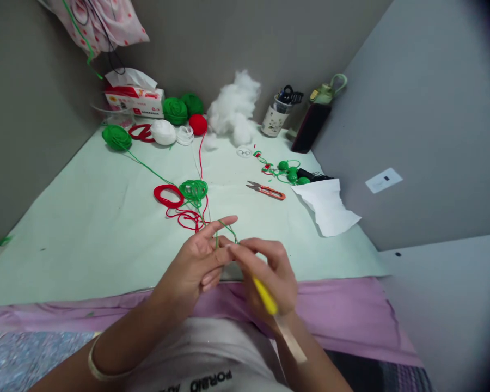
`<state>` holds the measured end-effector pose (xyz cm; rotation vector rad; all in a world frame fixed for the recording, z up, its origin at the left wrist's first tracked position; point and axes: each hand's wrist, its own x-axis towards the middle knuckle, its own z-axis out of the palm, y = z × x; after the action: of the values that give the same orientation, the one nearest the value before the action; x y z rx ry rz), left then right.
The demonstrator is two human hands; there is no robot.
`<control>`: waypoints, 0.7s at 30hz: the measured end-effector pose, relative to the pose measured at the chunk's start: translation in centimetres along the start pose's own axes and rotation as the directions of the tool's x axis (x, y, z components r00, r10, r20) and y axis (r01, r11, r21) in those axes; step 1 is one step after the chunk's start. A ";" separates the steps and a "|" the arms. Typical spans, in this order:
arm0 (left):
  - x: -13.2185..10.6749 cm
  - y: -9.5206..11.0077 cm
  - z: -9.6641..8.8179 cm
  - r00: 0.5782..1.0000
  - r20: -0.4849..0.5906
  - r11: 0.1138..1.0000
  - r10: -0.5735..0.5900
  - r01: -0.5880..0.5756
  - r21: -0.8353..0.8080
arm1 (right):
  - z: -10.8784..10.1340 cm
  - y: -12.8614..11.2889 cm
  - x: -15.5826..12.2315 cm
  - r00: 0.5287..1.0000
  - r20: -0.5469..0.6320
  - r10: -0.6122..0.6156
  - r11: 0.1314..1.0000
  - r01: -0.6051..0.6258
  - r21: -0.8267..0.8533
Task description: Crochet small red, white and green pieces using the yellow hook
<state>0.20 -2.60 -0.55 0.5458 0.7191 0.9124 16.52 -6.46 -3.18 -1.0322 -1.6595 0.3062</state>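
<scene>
My left hand [200, 261] is raised over the near edge of the pale green mat [85, 228], index finger stretched out with a green yarn strand [224, 231] looped over it, the other fingers pinching the strand. My right hand [269, 272] meets it and grips a crochet hook with a yellow handle [265, 296], its tip at the green yarn between both hands. The strand runs back to a loose green yarn pile [194, 190] beside a red yarn coil [168, 195].
Orange-handled snips [267, 190] lie mid-mat, white paper [326, 207] and small green crocheted pieces [289, 171] to the right. At the back stand yarn balls [175, 110], white stuffing [234, 109], a tissue box [134, 99], a cup with scissors [275, 117] and a dark bottle [312, 125]. Grey walls close in.
</scene>
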 end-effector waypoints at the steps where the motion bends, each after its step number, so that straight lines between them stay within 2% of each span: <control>1: 0.0 0.2 0.0 0.999 0.009 0.999 -0.033 0.033 -0.026 | 0.0 0.0 0.2 0.997 -0.053 0.057 0.996 -0.053 0.073; 3: 0.1 0.4 0.1 0.999 0.001 0.998 -0.050 0.051 -0.042 | 0.1 0.1 0.8 0.965 -0.130 0.229 0.936 -0.182 0.300; 4: 0.1 0.5 0.1 1.000 -0.008 0.999 -0.030 0.029 -0.032 | 0.2 0.1 1.1 0.947 -0.122 0.297 0.884 -0.224 0.410; 6: 0.1 0.3 0.2 0.999 -0.017 0.999 0.038 -0.038 0.021 | 0.5 0.1 1.5 0.936 -0.051 0.348 0.808 -0.272 0.522; 10: 0.0 -0.2 0.3 0.991 -0.004 0.984 0.133 -0.131 0.121 | 0.9 0.4 1.5 0.925 0.001 0.379 0.776 -0.318 0.545; 16: -0.1 0.1 -0.1 0.986 -0.004 0.975 0.164 -0.162 0.153 | 0.8 0.5 2.0 0.884 0.051 0.464 0.608 -0.360 0.707; 18: -0.2 0.2 -0.1 0.988 0.000 0.977 0.155 -0.153 0.151 | 0.6 0.4 2.2 0.887 0.055 0.459 0.592 -0.352 0.725; 21: -0.3 0.1 0.0 0.989 0.005 0.976 0.149 -0.148 0.160 | 0.3 0.2 2.1 0.900 0.059 0.432 0.623 -0.345 0.702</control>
<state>-0.03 -2.83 -0.37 0.7471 0.7696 1.0007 16.32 -4.63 -2.06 -0.7754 -1.0266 1.0678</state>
